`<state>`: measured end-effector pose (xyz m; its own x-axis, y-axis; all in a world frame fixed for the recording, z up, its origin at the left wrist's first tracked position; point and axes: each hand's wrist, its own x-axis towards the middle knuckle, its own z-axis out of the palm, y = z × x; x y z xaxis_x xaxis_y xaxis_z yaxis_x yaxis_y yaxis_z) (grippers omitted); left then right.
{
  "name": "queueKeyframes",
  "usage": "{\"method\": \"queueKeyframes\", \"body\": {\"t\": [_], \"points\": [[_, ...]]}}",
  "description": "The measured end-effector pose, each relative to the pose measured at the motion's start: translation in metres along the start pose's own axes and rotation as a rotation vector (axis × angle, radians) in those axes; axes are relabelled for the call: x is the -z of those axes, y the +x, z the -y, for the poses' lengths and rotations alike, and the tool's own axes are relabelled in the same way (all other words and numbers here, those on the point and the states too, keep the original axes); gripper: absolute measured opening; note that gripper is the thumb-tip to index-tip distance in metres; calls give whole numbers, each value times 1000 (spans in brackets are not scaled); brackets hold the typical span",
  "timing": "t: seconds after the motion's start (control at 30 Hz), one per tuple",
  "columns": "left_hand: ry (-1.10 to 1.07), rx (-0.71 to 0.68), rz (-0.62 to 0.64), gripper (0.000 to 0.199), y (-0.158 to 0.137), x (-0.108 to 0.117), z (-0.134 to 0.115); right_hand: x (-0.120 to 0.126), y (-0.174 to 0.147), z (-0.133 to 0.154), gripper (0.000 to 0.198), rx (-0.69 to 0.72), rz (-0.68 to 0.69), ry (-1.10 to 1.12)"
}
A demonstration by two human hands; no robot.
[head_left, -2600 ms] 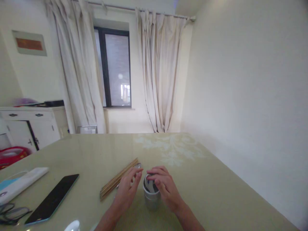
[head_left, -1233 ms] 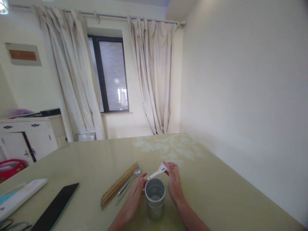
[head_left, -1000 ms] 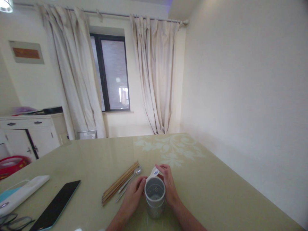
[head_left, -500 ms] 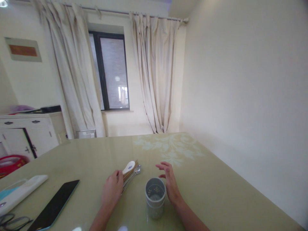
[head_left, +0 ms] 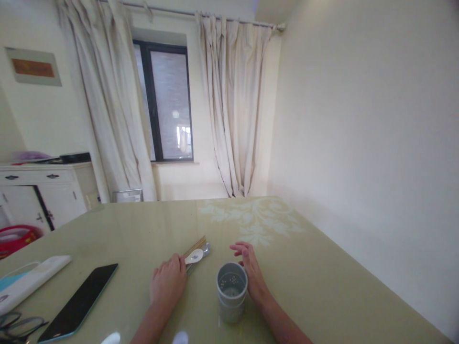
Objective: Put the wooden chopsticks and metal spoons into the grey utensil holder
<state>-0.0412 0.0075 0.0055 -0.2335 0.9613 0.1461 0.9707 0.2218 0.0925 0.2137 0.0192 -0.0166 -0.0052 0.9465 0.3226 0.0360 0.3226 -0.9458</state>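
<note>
My left hand (head_left: 168, 281) is closed round the handle end of a white soup spoon (head_left: 194, 256) with a small blue mark on its bowl. Wooden chopsticks (head_left: 195, 244) and a metal spoon (head_left: 207, 248) lie bundled beneath and beside it; my fingers cover their near ends, so whether they are gripped too is hidden. A grey utensil holder (head_left: 231, 310) with drain holes in its base stands upright, nothing inside it. At its right side, my right hand (head_left: 253, 272) is open, fingers extended and slightly curved, close against the rim.
On the left of the green table (head_left: 322, 296) lie a dark-screened phone or tablet (head_left: 81, 301), a long white object (head_left: 38, 282) and a pair of glasses (head_left: 25, 326). A wall (head_left: 376, 167) runs along the right edge. Beyond are curtains (head_left: 236, 110) and a white cabinet (head_left: 59, 193).
The white spoon has shifted from the left side of the chopsticks to lie over them, near the metal spoon. My left hand moved slightly right with it. My right hand has barely moved.
</note>
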Motion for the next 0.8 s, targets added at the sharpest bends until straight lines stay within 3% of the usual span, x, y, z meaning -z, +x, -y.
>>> {"method": "queueKeyframes", "body": {"t": [0.8], "points": [[-214,-74,18,30,4,-6,1,0,0,-5,75,50,66,-30]]}}
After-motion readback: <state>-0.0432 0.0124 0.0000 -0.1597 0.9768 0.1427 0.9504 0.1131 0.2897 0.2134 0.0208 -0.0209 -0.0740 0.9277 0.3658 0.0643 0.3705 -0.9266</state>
